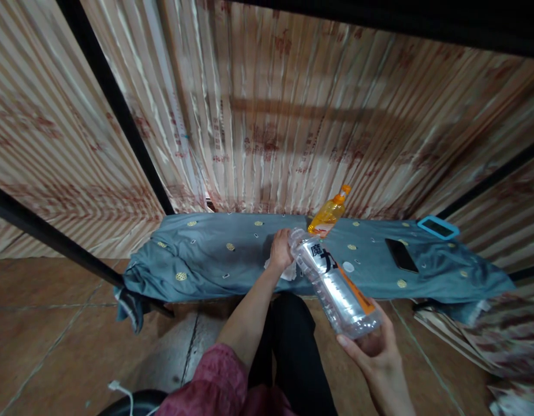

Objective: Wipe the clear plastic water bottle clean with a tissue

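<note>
A clear plastic bottle (331,283) with a silver and orange label slants across the front of the bench. My right hand (374,346) is closed around its base. Its uncapped-looking neck points up and left, right beside my left hand (281,251). Crumpled white tissue (289,271) shows beneath that left hand, whose fingers are curled and partly hidden. A pale round disc, like a bottle cap (348,267), lies on the cloth to the right of the bottle. Behind the neck stands an orange-yellow squeeze bottle (327,216) with an orange top.
Grey-blue patterned cloth (206,260) covers the narrow bench. A dark phone (402,255) and a blue-framed device (439,227) lie at the right. Black metal bars (119,104) and striped curtains (267,115) enclose the space. A white cable (122,390) is at lower left.
</note>
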The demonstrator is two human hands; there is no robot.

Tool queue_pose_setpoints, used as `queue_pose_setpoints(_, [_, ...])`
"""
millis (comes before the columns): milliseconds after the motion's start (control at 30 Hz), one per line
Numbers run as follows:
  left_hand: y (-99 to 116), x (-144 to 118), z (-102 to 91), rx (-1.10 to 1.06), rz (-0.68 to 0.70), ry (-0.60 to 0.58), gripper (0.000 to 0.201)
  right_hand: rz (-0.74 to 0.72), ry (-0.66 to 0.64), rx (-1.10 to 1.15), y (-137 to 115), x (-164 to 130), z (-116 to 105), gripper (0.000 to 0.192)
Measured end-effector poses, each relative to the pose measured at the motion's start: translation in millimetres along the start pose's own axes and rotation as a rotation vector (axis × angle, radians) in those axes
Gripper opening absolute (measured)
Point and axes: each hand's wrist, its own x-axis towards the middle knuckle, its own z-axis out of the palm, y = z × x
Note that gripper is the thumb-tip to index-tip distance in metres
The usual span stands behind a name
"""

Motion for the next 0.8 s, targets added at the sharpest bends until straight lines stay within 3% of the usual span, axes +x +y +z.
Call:
queue_pose_setpoints(100, [-0.1, 0.4, -0.5, -0.022, -0.011, -0.002, 0.024, 0.005, -0.003, 0.024, 2.5, 0.6, 0.2, 0.120])
queue_pose_setpoints(333, [-5.1, 2.6, -1.1, -0.019, -0.023, -0.020, 0.028, 0.035, 0.008, 0.072, 5.6, 3.8, -1.0, 0.091])
queue_pose_setpoints(800, [-24.2, 4.6, 5.0, -0.066, 0.080, 0.000, 0.013, 0.067, 0.028, 0.033, 9.1, -0.9, -3.0, 0.093])
